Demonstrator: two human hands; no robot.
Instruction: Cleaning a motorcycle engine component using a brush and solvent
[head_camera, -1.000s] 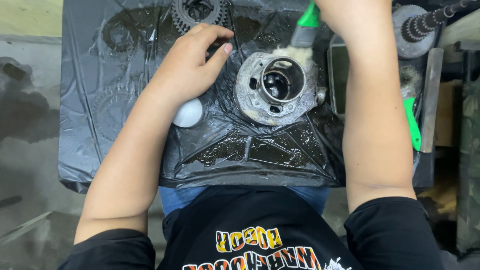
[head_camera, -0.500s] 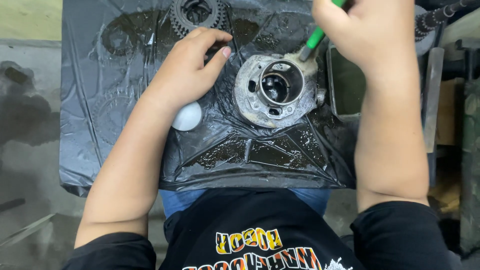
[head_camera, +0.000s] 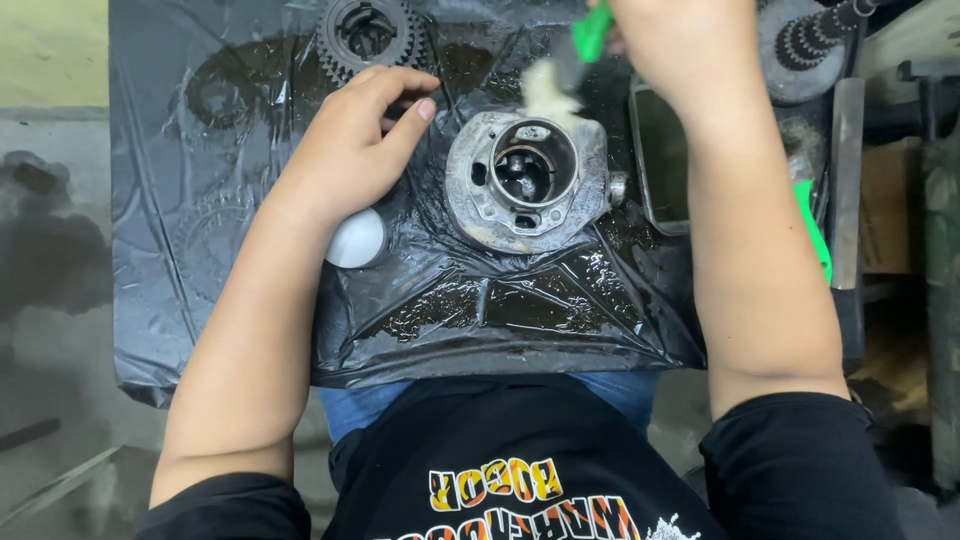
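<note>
Now right hand (head_camera: 680, 50) holds green brush (head_camera: 590, 35), blurred, over cylinder (head_camera: 527, 180).

Repair workshop, oily black plastic sheet (head_camera: 250, 330), steel gears (head_camera: 365, 35), metal engine cylinder (head_camera: 525, 180), stained concrete floor (head_camera: 55, 260)

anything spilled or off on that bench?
Yes: dark oily liquid is pooled on the crumpled black plastic sheet, mostly in front of the grey metal cylinder part. The brush in the right hand is blurred.

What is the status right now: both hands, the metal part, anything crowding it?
Right hand grips green-handled brush, bristles at cylinder rim. Left hand rests on wet black sheet beside metal cylinder. Gear and white cap nearby, not blocking.
</note>
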